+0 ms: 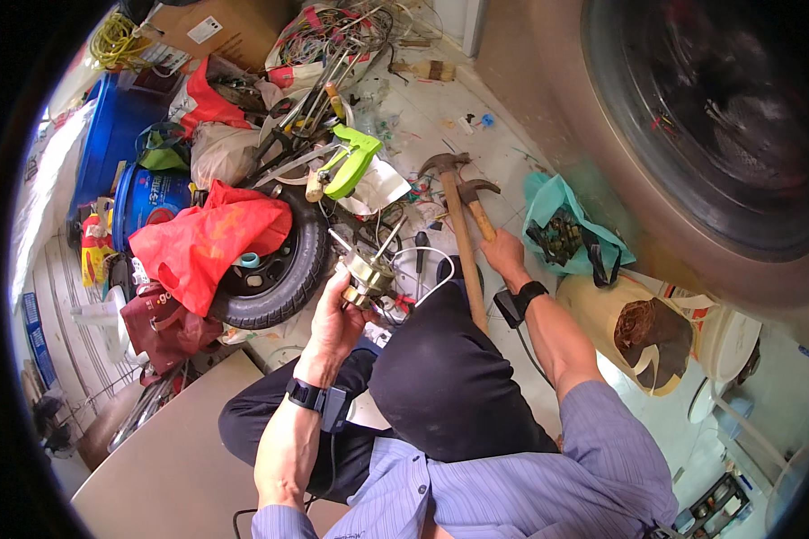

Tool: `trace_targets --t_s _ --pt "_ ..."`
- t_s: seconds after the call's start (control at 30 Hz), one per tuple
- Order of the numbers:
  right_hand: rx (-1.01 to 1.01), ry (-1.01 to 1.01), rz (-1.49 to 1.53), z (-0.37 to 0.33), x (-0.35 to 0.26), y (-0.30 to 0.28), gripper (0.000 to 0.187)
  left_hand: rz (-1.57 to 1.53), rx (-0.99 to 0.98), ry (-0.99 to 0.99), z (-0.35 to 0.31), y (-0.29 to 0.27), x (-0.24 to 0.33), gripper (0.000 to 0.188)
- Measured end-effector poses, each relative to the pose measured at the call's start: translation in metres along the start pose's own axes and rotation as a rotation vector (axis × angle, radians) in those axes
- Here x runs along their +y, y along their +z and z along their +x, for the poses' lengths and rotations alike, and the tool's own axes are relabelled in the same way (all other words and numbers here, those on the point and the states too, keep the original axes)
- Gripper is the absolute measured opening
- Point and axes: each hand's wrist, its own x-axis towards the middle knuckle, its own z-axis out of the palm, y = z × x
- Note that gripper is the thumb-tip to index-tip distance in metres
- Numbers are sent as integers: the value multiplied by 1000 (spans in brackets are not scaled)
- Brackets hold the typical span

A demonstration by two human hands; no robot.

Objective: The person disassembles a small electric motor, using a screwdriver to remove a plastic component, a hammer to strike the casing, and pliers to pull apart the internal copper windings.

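Observation:
My left hand (331,319) is closed around a small metal electric motor (367,273), holding it above the floor in front of my knee. Thin shafts stick up from the motor, and a white cable loops off its right side. My right hand (505,258) grips the wooden handle of a claw hammer (482,218), its head pointing away from me. Just left of it lies a second, longer-handled claw hammer (457,211), whose handle runs down beside my knee. A dark-handled screwdriver (421,244) is on the floor between the motor and the hammers.
A tyre on a wheel (313,260) carries a red plastic bag (211,235). Beyond the motor lies a bright green saw-like handle (354,162). At right are a teal bag of metal parts (608,223), a yellowish bucket (593,310) and a round-doored machine (593,117).

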Motion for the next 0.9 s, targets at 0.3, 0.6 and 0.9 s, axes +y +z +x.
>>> trace_targets --t_s 0.3,0.6,0.9 --pt "441 -181 15 -28 -5 4 30 -42 11 -18 16 28 -4 38" --pt "544 -384 50 28 -71 -42 26 -84 -65 -99 64 3 -28 37" --pt "291 -279 -205 55 -91 -47 32 -8 14 -67 67 -19 -37 41"
